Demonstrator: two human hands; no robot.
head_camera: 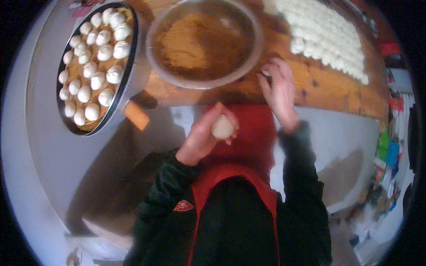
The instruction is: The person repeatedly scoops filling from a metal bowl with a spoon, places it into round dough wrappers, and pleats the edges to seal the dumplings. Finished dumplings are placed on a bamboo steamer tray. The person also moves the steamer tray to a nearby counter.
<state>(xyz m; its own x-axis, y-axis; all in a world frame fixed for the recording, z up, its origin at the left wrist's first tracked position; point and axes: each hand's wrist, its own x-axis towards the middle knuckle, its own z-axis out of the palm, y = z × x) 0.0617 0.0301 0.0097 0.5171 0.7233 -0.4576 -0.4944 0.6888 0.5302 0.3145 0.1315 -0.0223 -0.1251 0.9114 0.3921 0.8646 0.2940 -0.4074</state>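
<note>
My left hand (208, 133), low in front of the red apron, holds a round, pale piece of dough (223, 127) in its curled fingers. My right hand (279, 86) is over the wooden table at the right edge of a large metal basin (204, 84); a small whitish thing (266, 72) shows at its fingertips, too blurred to name. Brown-orange powdery or crumbly stuff (183, 43) lies in the basin. At the upper left, a round steamer tray (135, 40) with a dark rim holds several white filled buns (97, 80). Rows of white dough pieces (326, 36) lie at the upper right.
The wooden table's (319, 86) near edge runs just beyond my apron (243, 143). An orange block-like object (137, 115) is beside the steamer, near the table edge. Coloured packages (387, 149) and other clutter stand along the far right.
</note>
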